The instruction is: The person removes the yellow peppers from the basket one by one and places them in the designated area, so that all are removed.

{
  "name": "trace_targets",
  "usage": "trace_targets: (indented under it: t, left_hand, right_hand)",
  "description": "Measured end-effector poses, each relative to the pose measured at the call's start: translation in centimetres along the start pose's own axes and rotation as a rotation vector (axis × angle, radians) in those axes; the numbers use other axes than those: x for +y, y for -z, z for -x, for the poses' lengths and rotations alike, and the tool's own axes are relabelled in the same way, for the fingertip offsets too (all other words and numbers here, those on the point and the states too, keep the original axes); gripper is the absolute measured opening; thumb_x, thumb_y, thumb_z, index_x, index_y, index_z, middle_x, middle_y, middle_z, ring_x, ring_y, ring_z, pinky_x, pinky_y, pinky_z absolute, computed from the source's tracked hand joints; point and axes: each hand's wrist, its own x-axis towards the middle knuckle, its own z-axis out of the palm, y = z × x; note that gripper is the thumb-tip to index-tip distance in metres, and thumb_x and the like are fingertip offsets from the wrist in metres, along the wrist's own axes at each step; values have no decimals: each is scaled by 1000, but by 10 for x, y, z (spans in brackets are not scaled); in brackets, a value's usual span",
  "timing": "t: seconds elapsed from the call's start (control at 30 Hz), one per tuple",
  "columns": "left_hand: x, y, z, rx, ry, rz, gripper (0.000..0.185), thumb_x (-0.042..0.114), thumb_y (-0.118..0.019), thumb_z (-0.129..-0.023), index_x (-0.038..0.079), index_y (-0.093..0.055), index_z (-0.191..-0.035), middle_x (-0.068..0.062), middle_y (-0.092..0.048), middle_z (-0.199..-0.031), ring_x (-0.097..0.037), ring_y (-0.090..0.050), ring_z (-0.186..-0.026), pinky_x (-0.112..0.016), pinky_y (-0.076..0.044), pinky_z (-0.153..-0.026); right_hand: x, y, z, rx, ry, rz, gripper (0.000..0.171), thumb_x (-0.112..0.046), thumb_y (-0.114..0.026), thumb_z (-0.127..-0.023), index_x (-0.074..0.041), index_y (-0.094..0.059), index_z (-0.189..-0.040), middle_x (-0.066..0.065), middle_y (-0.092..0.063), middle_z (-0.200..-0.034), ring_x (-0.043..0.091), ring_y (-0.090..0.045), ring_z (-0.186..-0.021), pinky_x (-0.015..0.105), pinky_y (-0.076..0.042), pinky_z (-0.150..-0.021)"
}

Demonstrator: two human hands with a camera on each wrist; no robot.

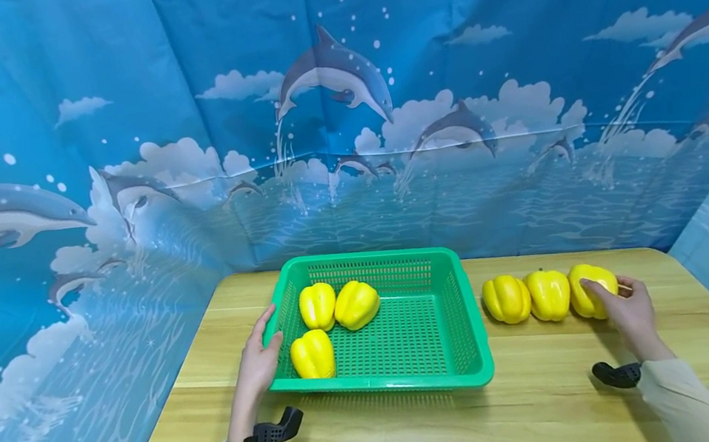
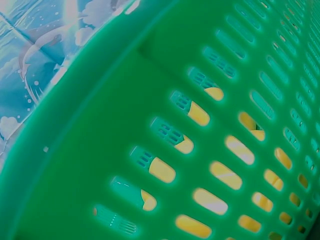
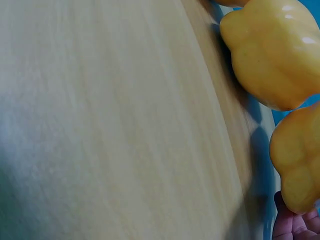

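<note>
At the right end of a row of three yellow bell peppers, my right hand (image 1: 632,311) grips the outermost bell pepper (image 1: 585,306), thumb across its front and fingers round its right side. In the right wrist view, fingertips (image 3: 295,227) touch the lower end of that pepper. Beside it stand a middle bell pepper (image 1: 549,296) and a left one (image 1: 506,299). My left hand (image 1: 258,357) rests against the left rim of a green plastic basket (image 1: 382,381), fingers extended and thumb spread. Three more yellow bell peppers (image 1: 357,305) lie in the basket's left half.
The basket and the row of peppers share a light wooden table (image 1: 423,436). A blue curtain (image 1: 352,206) printed with dolphins hangs close behind the table's back edge. Black wrist mounts (image 1: 277,429) sit on both forearms. Perforated basket wall (image 2: 165,115) fills most of the left wrist view.
</note>
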Motion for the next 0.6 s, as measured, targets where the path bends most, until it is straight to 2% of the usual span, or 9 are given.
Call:
trace_targets:
  t: [0.1, 0.37, 0.6]
  left_hand:
    - [0, 0, 0, 1, 0, 0, 51, 14, -44, -101, 20, -29, -150, -18, -24, -152, -45, -27, -132, -64, -27, -99]
    - [0, 0, 0, 0, 3, 0, 52, 14, -44, -101, 20, -29, -150, -18, -24, -152, -45, -27, -132, -64, -27, -99]
    - [0, 0, -1, 1, 3, -1, 52, 14, -44, -101, 20, -29, -150, -18, -24, -152, -45, -28, -132, -64, -28, -99]
  right_hand:
    - [2, 0, -1, -2, 1, 0, 101, -58, -59, -83, 3, -13, -149, 28, -22, -145, 37, -31, -121, 33, -38, -78]
    - [3, -2, 1, 1, -13, -13, 102, -58, -60, -83, 4, -12, -149, 30, -21, -145, 40, -29, -125, 39, -38, -84]
    - [6, -3, 1, 17, -14, -9, 100, -58, -60, -83, 4, -15, -148, 27, -25, -144, 37, -33, -118, 24, -37, -72]
